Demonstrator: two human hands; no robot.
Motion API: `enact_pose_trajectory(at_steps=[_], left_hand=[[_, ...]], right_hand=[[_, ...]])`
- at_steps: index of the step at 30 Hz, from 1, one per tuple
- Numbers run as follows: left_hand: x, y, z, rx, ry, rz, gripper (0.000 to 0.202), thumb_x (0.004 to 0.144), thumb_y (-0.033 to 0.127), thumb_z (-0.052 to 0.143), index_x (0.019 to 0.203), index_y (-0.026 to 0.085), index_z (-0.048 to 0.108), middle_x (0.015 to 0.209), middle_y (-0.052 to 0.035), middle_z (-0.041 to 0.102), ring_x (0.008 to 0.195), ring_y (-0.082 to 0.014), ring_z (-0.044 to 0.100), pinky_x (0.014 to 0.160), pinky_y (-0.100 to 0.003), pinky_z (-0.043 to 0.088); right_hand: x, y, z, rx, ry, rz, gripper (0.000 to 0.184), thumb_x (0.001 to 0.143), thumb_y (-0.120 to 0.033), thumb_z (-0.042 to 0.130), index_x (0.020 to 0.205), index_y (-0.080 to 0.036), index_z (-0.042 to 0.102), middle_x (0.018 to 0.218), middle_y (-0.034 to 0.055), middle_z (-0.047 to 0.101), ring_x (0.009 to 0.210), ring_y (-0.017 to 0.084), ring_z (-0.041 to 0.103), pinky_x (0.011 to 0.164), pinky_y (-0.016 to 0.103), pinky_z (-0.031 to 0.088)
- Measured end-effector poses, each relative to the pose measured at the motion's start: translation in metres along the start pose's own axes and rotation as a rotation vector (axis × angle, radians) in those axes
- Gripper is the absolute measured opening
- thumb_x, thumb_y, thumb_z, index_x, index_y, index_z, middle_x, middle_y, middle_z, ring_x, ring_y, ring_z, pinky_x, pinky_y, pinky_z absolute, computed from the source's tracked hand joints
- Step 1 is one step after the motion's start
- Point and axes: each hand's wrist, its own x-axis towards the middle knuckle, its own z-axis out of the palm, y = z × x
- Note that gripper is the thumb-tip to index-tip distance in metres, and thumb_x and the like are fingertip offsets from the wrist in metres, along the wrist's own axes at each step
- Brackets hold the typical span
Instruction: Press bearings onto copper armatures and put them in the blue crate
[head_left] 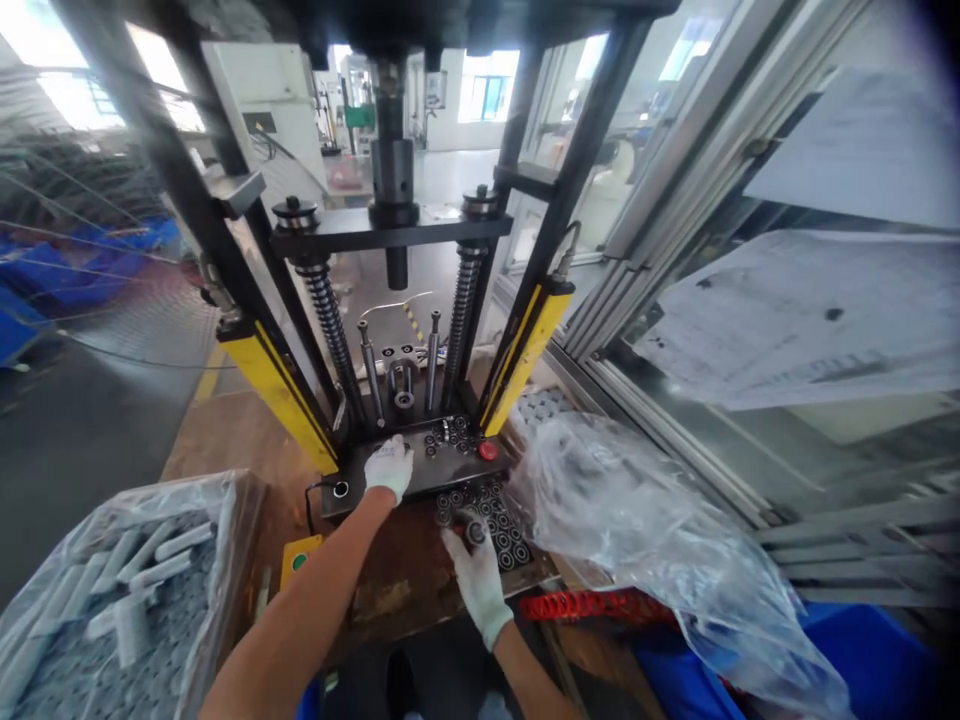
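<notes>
One round part sits gripped in our right hand; we cannot tell whether our left hand, at the press base, holds anything.

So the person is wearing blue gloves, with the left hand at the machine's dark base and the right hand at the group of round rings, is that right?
Not quite: the gloves are white, not blue, as the head view shows. The left hand is indeed at the machine's dark base, and the right hand at the round rings.
</notes>
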Motion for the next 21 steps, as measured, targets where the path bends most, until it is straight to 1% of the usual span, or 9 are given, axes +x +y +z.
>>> enact_pose_trajectory(at_steps=[3, 6, 9, 11, 13, 15, 16, 18, 21], left_hand=[[0.013, 0.003, -0.011, -0.145, 0.136, 0.016, 0.036, 0.092, 0.036, 0.047, 0.119, 0.017, 0.063, 0.120, -0.0115, 0.068, 0.113, -0.0239, 0.061, 0.098, -0.032, 0.044], [0.035, 0.013, -0.027, -0.274, 0.282, -0.038, 0.033, 0.091, 0.037, 0.051, 0.114, 0.021, 0.068, 0.114, -0.0083, 0.071, 0.110, -0.0233, 0.063, 0.098, -0.031, 0.044], [0.057, 0.026, -0.036, -0.330, 0.321, -0.137, 0.030, 0.088, 0.040, 0.055, 0.106, 0.023, 0.072, 0.107, -0.0089, 0.074, 0.107, -0.0262, 0.064, 0.096, -0.034, 0.045], [0.065, 0.033, -0.037, -0.407, 0.345, -0.200, 0.025, 0.083, 0.040, 0.062, 0.097, 0.024, 0.074, 0.101, -0.0098, 0.074, 0.105, -0.0280, 0.064, 0.092, -0.036, 0.046], [0.070, 0.037, -0.034, -0.674, 0.360, -0.310, 0.021, 0.074, 0.034, 0.071, 0.092, 0.023, 0.074, 0.088, -0.0086, 0.073, 0.094, -0.0265, 0.066, 0.081, -0.034, 0.050], [0.073, 0.041, -0.027, -1.008, 0.338, -0.442, 0.024, 0.071, 0.030, 0.072, 0.093, 0.021, 0.072, 0.069, -0.0045, 0.067, 0.072, -0.0215, 0.065, 0.064, -0.030, 0.050], [0.074, 0.043, -0.024, -1.137, 0.316, -0.498, 0.025, 0.071, 0.029, 0.071, 0.094, 0.019, 0.071, 0.060, -0.0020, 0.062, 0.060, -0.0187, 0.062, 0.055, -0.028, 0.047], [0.079, 0.047, -0.019, -1.255, 0.276, -0.555, 0.026, 0.073, 0.030, 0.068, 0.094, 0.015, 0.069, 0.050, 0.0022, 0.051, 0.044, -0.0147, 0.051, 0.044, -0.025, 0.041], [0.082, 0.053, -0.018, -1.317, 0.278, -0.550, 0.027, 0.077, 0.033, 0.065, 0.095, 0.013, 0.067, 0.046, 0.0041, 0.047, 0.037, -0.0121, 0.044, 0.040, -0.024, 0.037]], right_hand=[[-0.002, 0.009, -0.004, -0.003, 0.016, -0.025, 0.041, 0.070, -0.034, 0.071, 0.106, -0.018, 0.061, 0.105, 0.0078, 0.066, 0.098, 0.023, 0.061, 0.093, 0.036, 0.050], [-0.002, 0.016, -0.013, -0.001, 0.022, -0.016, 0.047, 0.064, -0.028, 0.070, 0.108, -0.018, 0.061, 0.104, 0.0069, 0.066, 0.096, 0.023, 0.063, 0.091, 0.036, 0.052], [-0.001, 0.014, -0.020, -0.004, 0.021, -0.010, 0.046, 0.060, -0.027, 0.069, 0.105, -0.019, 0.063, 0.101, 0.0066, 0.067, 0.096, 0.024, 0.064, 0.091, 0.036, 0.054], [0.001, 0.006, -0.024, -0.007, 0.020, 0.014, 0.043, 0.058, -0.028, 0.069, 0.100, -0.019, 0.065, 0.099, 0.0067, 0.069, 0.099, 0.026, 0.065, 0.093, 0.037, 0.053], [0.005, -0.008, -0.027, -0.021, 0.011, 0.075, 0.038, 0.058, -0.030, 0.068, 0.094, -0.019, 0.065, 0.094, 0.0069, 0.070, 0.098, 0.028, 0.066, 0.093, 0.038, 0.054], [0.010, -0.029, -0.030, -0.042, -0.033, 0.154, 0.032, 0.059, -0.031, 0.066, 0.088, -0.019, 0.065, 0.087, 0.0070, 0.071, 0.091, 0.029, 0.068, 0.087, 0.039, 0.055], [0.013, -0.042, -0.032, -0.043, -0.070, 0.189, 0.029, 0.061, -0.032, 0.065, 0.087, -0.019, 0.065, 0.083, 0.0067, 0.071, 0.085, 0.028, 0.068, 0.082, 0.039, 0.056], [0.020, -0.074, -0.033, -0.008, -0.141, 0.212, 0.029, 0.064, -0.034, 0.065, 0.089, -0.019, 0.064, 0.078, 0.0053, 0.071, 0.074, 0.027, 0.068, 0.074, 0.039, 0.057], [0.037, -0.126, -0.023, 0.088, -0.124, 0.063, 0.036, 0.065, -0.035, 0.070, 0.096, -0.019, 0.063, 0.086, 0.0053, 0.072, 0.080, 0.026, 0.068, 0.077, 0.037, 0.056]])
